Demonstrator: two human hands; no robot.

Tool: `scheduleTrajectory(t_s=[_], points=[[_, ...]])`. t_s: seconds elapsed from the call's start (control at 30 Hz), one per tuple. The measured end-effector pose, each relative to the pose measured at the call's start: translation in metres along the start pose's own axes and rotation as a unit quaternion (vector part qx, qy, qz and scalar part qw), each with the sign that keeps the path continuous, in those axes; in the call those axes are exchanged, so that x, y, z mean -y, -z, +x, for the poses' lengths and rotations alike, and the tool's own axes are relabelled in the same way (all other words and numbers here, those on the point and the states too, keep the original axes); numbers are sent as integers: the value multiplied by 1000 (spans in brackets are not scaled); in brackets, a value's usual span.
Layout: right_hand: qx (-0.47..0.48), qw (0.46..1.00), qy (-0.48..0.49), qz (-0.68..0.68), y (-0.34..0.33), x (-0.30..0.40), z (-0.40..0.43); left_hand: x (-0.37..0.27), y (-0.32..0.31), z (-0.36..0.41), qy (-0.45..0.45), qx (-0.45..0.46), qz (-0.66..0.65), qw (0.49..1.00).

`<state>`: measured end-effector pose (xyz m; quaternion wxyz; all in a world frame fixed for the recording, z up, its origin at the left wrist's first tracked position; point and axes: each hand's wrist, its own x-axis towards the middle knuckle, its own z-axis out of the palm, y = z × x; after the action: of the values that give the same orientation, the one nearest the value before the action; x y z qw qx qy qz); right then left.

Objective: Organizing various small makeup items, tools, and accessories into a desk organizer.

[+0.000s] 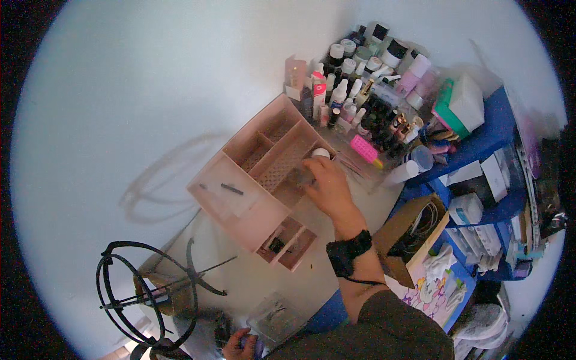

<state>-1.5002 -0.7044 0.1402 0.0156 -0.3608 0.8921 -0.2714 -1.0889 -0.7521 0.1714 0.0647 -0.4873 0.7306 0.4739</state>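
Observation:
A pink plastic desk organizer point(243, 216) stands on the table with several open compartments in its top. Over the compartment on its near right side is my right hand point(330, 186), fingers bent downward beside a white-lidded round container point(321, 153). Whether the fingers grip anything is hidden by the hand. A small pink drawer point(294, 265) juts from the organizer's front and holds some small dark items. My left hand point(240, 346), low at the bottom edge, is curled around a small purple object point(258, 347), partly hidden.
Bottles and jars point(360, 90) crowd the back corner, beside a pink item point(365, 149). A cardboard box point(414, 238) with cables stands to the right, near a blue shelf point(488, 130). A black ring-shaped stand point(150, 297) rises at left. A clear plastic package point(279, 317) lies near me.

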Motion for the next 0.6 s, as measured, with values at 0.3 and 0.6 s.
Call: scheduleTrajectory(t_s=[0.3,0.6], points=[[-57,987,-35,143,-28,-17,-3,0,2,-3,2,-23,-18,1000],[-90,994,45,37,-18,-15,1,27,0,-5,-14,-27,-13,999]])
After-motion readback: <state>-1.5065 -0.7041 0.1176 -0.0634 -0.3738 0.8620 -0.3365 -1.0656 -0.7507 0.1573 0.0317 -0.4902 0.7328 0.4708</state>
